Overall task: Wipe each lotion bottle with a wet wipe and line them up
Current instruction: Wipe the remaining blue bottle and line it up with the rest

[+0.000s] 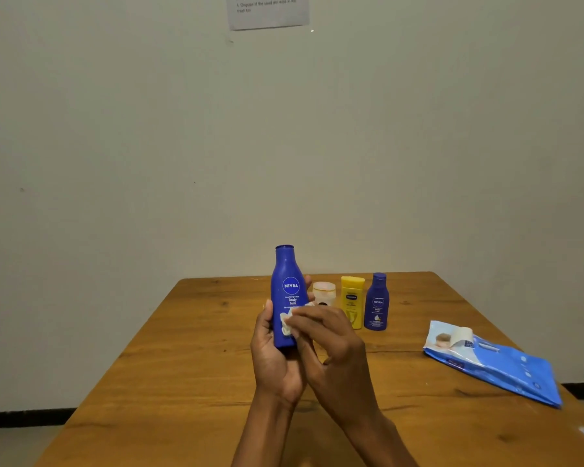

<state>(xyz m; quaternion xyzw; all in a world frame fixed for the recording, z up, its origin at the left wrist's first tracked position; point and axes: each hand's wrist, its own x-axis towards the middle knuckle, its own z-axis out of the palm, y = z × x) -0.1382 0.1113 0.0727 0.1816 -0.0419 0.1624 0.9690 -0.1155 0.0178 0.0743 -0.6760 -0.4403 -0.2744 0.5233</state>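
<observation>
Two bare forearms are seen entering from the lower edge. No sleeve is worn on either as far as the frame shows. The left hand (273, 355) and the right hand (331, 345) are uncovered: no glove, ring, watch or bracelet is seen on them.

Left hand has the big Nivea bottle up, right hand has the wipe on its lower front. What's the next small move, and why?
Probably slide the wet wipe up the big blue bottle: the right hand presses it only low on the label, the neck and cap look untouched, and the left hand holds the base upright.
</observation>
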